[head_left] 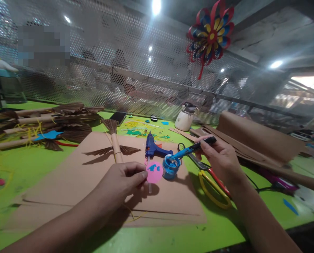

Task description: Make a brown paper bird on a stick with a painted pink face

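Observation:
Between the thumb and fingers of my left hand (129,181) is a pink paper disc (154,175) with blue paint marks on it. My right hand (221,158) grips a paintbrush (189,149) with a dark handle end and blue paint along its lower part. The brush's tip is in the mouth of a small jar of blue paint (171,170), just right of the disc. Behind the disc lies a blue glue gun (153,147), with a clear glue stick at its rear. A rolled brown paper figure with pleated fans (116,144) lies beyond my left hand.
Brown paper sheets (67,179) cover part of the green table (114,240). Scissors with yellow and red handles (202,182) lie under my right hand. More paper rolls with fans (48,123) are piled left. A white jug (184,117) and yellow scraps stand before a perforated metal screen (99,59).

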